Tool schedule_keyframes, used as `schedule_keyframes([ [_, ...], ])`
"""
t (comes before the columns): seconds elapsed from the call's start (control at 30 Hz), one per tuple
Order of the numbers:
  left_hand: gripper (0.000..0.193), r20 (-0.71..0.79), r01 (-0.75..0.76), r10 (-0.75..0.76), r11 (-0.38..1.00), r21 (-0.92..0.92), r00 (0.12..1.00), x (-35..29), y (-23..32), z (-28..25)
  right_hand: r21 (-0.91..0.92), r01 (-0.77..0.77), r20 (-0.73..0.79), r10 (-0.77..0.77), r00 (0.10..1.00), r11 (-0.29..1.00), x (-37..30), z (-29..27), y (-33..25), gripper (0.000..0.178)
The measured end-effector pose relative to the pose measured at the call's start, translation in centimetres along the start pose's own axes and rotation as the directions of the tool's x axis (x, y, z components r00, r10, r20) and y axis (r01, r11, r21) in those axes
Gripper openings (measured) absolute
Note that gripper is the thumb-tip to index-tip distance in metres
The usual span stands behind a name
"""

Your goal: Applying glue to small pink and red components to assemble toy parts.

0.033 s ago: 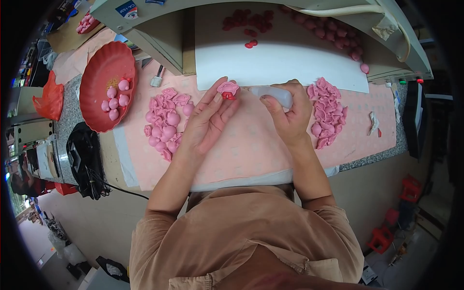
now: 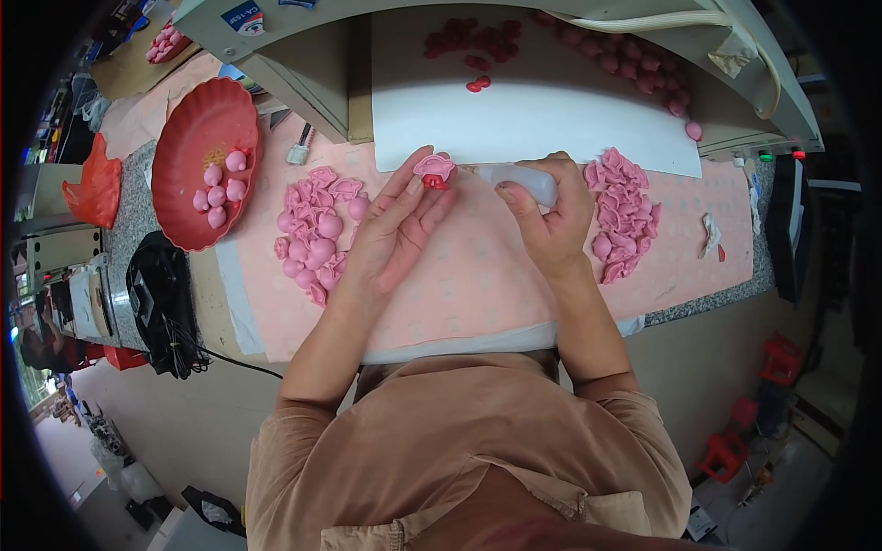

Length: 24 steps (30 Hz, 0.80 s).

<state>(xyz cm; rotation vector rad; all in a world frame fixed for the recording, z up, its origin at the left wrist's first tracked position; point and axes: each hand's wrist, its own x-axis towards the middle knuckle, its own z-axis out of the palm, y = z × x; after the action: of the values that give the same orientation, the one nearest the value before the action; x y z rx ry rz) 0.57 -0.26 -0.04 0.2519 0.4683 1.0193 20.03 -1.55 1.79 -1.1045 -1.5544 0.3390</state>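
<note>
Pink-and-red piece point(image 2: 434, 167) pinched in left hand point(image 2: 393, 228), at near edge of white sheet point(image 2: 542, 119); bottle point(image 2: 525, 182) gripped in right hand point(image 2: 559, 207).
Piece sits at left hand's thumb and fingertips, over the left part of the sheet's near edge, palm turned up. Right hand wraps the translucent bottle farther right along that edge, nozzle pointing left at the piece; nozzle-to-piece contact: cannot tell. Nearer the person than the sheet, on pink cloth point(image 2: 469, 285): left pile point(image 2: 322, 251) of balls and ruffled pieces off the sheet's left corner, right pile point(image 2: 627, 211), mostly ruffled, below its right part. Red dish point(image 2: 179, 147) with balls: well left of the sheet.
</note>
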Motion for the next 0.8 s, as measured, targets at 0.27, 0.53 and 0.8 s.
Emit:
schedule_keyframes([
  [0.27,0.044,0.004,-0.009,0.009,1.000,-0.008,1.000,-0.15,-0.13,-0.02,-0.009,0.022,0.025,-0.022,0.999,1.000,-0.13,0.20,-0.19,0.026],
  [0.53,0.045,-0.013,-0.025,0.025,1.000,0.012,1.000,0.08,-0.15,-0.16,-0.014,0.035,0.041,-0.034,0.999,0.999,-0.32,0.52,-0.15,0.029],
  [0.8,0.044,-0.028,-0.027,0.026,1.000,-0.011,0.999,0.08,-0.23,-0.17,0.013,0.017,0.061,-0.018,0.998,1.000,-0.23,0.42,-0.23,0.027],
])
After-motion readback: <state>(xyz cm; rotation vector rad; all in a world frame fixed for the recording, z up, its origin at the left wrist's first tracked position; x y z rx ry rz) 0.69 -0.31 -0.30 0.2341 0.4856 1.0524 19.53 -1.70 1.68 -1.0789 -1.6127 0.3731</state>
